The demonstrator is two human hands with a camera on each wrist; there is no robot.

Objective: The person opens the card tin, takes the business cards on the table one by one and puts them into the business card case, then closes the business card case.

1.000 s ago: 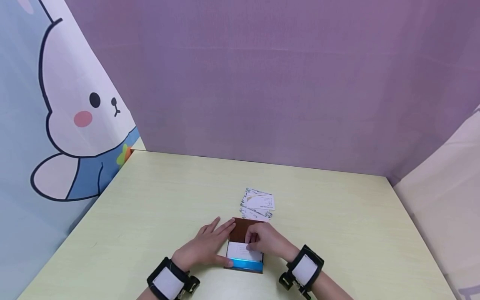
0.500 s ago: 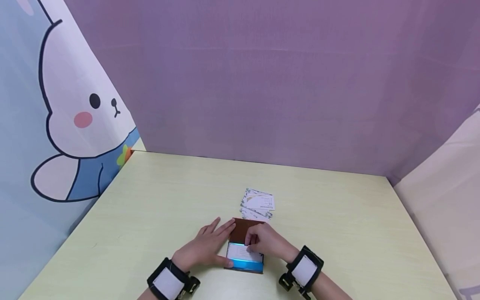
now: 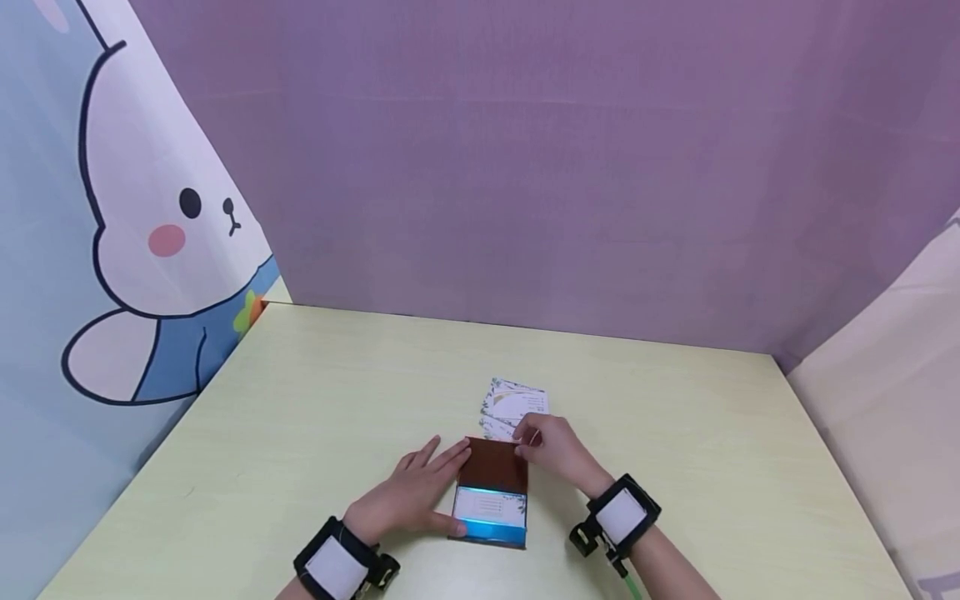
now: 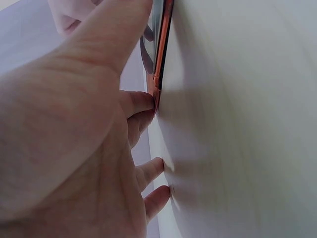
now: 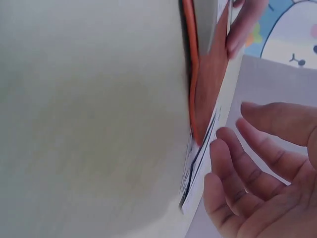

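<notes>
Right hand (image 3: 551, 448) moved off card case (image 3: 491, 492) to far card pile (image 3: 515, 406), fingers relaxed. Left hand (image 3: 408, 493) flat, steadying case's left edge on surface (image 3: 300, 417).

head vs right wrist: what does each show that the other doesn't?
Only the head view: the whole layout, with the left hand flat on the table against the brown card case, the white card in its blue-edged pocket, and both wristbands.

Only the right wrist view: the case's orange edge close up, side on, and the right hand's fingers relaxed, holding nothing.

Both: the case, the right hand, the loose card pile beyond the case, the table, the bunny backdrop.
</notes>
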